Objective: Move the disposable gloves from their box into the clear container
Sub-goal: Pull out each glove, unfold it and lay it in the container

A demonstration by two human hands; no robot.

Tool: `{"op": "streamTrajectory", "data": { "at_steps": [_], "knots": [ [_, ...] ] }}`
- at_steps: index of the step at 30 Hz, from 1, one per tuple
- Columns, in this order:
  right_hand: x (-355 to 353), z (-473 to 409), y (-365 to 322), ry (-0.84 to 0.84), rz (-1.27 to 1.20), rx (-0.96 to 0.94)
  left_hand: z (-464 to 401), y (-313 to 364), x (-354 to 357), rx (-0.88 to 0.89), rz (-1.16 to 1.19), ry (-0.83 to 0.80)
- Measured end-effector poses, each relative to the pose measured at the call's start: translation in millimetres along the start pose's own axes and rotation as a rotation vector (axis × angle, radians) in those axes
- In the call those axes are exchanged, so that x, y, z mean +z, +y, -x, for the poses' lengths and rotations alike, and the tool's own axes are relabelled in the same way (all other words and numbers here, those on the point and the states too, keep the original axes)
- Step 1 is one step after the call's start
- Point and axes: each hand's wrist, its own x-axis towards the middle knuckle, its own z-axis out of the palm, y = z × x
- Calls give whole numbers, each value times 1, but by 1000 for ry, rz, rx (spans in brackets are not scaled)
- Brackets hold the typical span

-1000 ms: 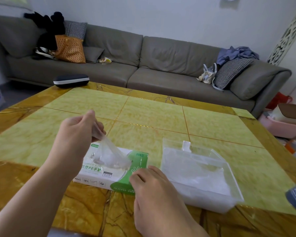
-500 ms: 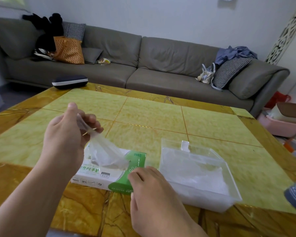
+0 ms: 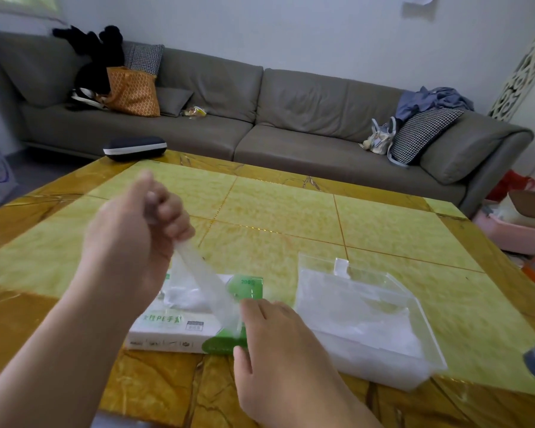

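Observation:
A white and green glove box (image 3: 179, 329) lies flat near the table's front edge, its top open with crumpled clear gloves showing. My left hand (image 3: 130, 233) is raised above the box, fingers pinched on a thin clear glove (image 3: 204, 285) that stretches down toward the box's right end. My right hand (image 3: 278, 344) rests on the green right end of the box, touching the glove's lower end. Right of the box stands the clear container (image 3: 426, 329), holding a layer of clear gloves.
The yellow tiled table (image 3: 291, 217) stretches away behind the box. A dark case (image 3: 135, 148) sits at its far left corner. A grey sofa (image 3: 291, 125) with bags and cushions lies beyond. Pink tubs (image 3: 507, 230) stand on the floor at right.
My left hand has risen and pulled the glove further out of the box, stretching it long. My right hand has stayed on the box's right end.

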Motion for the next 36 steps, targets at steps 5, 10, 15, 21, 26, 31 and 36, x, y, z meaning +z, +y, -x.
{"op": "streamTrajectory", "data": {
  "at_steps": [5, 10, 15, 21, 26, 31, 36],
  "knots": [
    [2, -4, -2, 45, -253, 81, 18, -25, 19, -147, -211, -102],
    [2, -18, 1, 181, -352, 66, 40, -36, 45, -248, -167, -324],
    [-8, -17, 13, 382, -723, 173, 22, -31, 13, -109, -868, -274],
    [-42, -12, 50, 439, -1151, 275, 23, -46, -5, -170, -1319, -447],
    [-53, -2, 65, 316, -1401, 189, 39, -44, 39, -564, -395, -491],
    [-59, 9, 77, 105, -1416, 113, 48, -62, 46, -459, -337, -419],
    [-75, 21, 101, 142, -1340, 136, 41, -60, 38, -369, -383, -259]
  ]
}}
